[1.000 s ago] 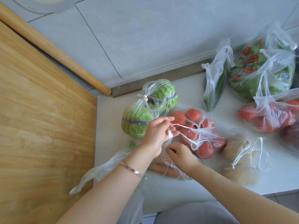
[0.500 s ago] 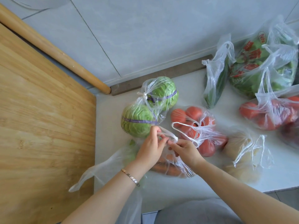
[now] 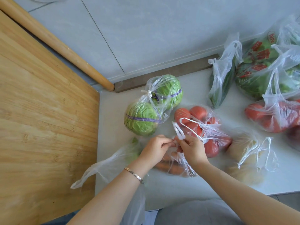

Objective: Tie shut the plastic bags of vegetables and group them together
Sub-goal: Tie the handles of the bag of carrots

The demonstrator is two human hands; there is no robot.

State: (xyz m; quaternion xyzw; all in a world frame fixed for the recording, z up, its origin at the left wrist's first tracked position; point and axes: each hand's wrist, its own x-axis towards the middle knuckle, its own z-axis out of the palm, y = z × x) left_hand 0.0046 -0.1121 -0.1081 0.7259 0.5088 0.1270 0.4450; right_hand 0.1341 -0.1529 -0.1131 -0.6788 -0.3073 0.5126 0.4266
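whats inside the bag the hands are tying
Orange carrots show through the clear carrot bag below both hands. The left hand and right hand cover its upper part, so how many carrots it holds cannot be seen.

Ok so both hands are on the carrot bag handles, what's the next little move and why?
Probably pull the two handles apart to cinch the knot. The left hand and right hand pinch the handles together just above the carrot bag, one loop sticks up loose, and no tight knot shows yet, unlike the cabbage bag.
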